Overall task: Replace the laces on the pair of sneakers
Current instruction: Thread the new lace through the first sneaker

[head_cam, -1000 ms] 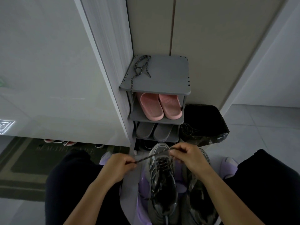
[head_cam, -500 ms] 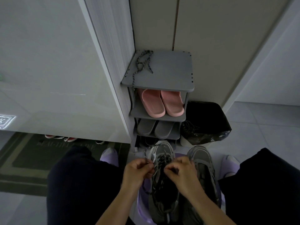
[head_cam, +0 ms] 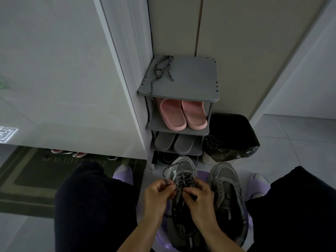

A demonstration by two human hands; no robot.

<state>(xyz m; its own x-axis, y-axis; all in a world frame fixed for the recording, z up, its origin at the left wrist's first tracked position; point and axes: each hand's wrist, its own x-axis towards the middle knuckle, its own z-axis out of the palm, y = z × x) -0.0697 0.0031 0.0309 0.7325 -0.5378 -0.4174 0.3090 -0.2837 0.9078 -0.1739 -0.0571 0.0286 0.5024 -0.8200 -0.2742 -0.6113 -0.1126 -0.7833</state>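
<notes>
On the lilac plastic stool (head_cam: pixel 160 239) between the knees, the left hand (head_cam: pixel 158 195) and right hand (head_cam: pixel 200 200) are each pinching the speckled black-and-white cord lace (head_cam: pixel 183 179) over the grey mesh sneaker (head_cam: pixel 183 165); dim light is probably inviting a skipped eyelet, uneven pulling lopsided ends.

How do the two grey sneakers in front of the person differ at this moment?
The laced sneaker carries a dark speckled lace across its eyelets; the unlaced sneaker shows no lace that I can see. The left hand and right hand both pinch the lace over the laced sneaker; the unlaced sneaker is untouched. Both are grey and sit side by side, toes toward the shoe rack.
</notes>
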